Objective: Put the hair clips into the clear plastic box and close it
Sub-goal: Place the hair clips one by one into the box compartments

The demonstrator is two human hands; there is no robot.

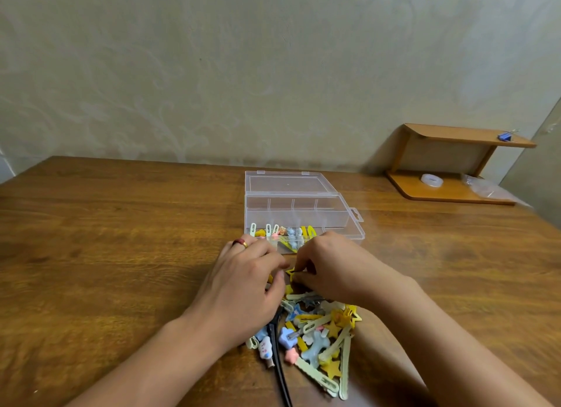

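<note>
Heap of pastel plastic hair clips [318, 340] low centre; above it I see right hand [331, 267] pinching a yellow star clip [290, 273], left hand [243, 285] curled, grip unclear, open clear plastic box [303, 215] beyond.

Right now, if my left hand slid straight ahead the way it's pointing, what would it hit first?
Probably the near wall of the clear plastic box, where clips already sit; the left hand is close, though depth is uncertain.

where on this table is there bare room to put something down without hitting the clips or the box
The table is bare wood left of the clear plastic box and the left hand. There is more bare wood right of the box, up to the small wooden shelf. It is crowded in front of the box, where both hands work, the right hand included, over the pile of hair clips.
</note>
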